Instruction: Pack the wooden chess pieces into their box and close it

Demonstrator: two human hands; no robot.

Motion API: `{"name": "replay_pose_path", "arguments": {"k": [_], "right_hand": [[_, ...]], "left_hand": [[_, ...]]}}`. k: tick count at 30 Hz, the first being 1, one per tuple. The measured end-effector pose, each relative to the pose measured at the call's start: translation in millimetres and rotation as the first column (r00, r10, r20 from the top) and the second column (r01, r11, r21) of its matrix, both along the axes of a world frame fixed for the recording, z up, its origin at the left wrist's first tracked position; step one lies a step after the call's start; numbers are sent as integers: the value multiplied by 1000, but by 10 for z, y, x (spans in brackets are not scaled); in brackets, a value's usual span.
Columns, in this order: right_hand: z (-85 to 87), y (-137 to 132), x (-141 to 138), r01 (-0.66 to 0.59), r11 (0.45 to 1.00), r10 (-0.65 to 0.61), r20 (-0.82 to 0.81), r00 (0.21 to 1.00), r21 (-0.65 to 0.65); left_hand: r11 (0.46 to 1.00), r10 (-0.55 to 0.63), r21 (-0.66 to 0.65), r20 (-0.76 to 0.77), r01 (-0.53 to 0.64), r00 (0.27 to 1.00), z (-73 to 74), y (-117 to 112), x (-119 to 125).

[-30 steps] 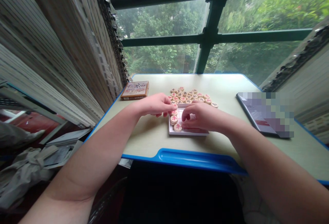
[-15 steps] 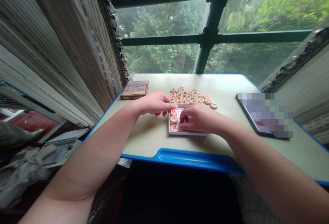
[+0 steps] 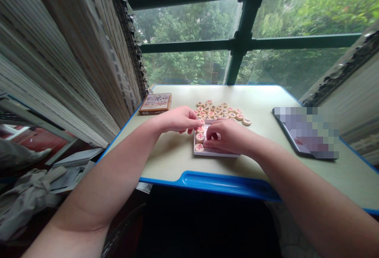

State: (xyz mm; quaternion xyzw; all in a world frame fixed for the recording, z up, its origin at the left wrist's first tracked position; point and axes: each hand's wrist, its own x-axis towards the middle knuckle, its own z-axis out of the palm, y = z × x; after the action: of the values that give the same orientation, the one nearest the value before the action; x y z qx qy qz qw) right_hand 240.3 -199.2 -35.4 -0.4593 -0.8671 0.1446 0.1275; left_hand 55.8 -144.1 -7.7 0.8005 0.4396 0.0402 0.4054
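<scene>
Several round wooden xiangqi pieces with red characters stand in a column along the left side of a shallow white box (image 3: pixel 217 155). My left hand (image 3: pixel 182 119) reaches over the box's left edge, its thumb and fingers closed at the column's far xiangqi piece (image 3: pixel 201 123). My right hand (image 3: pixel 226 135) hangs over the box with bent fingers and a gap between thumb and index. A fingertip of it touches the nearest piece (image 3: pixel 199 147), marked in red. Another red piece (image 3: pixel 199 137) sits just behind that one. My right hand hides much of the box floor.
Behind the box, several loose xiangqi pieces (image 3: pixel 217 112) with red and black characters lie grouped together. A brown printed box (image 3: pixel 155 104) is at the back left. On the right lies a tablet-like device (image 3: pixel 291 135). The desk's front edge has a blue trough (image 3: pixel 225 182).
The nearest piece has shifted slightly left and its character has turned upright. My right fingertips have moved a little left with it. My left hand stays almost still.
</scene>
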Motion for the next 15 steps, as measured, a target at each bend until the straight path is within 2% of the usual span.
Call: {"name": "replay_pose_path", "arguments": {"k": [6,15], "right_hand": [[23,-24,-23,-22,999,21,-17,1000,-44],[5,-13,-32,-45,999,44,-43,998,-30]], "left_hand": [[1000,-4,-4,-4,4,1000,15,-14,4],[1000,-2,11,-11,2,1000,25,-10,-2]]}}
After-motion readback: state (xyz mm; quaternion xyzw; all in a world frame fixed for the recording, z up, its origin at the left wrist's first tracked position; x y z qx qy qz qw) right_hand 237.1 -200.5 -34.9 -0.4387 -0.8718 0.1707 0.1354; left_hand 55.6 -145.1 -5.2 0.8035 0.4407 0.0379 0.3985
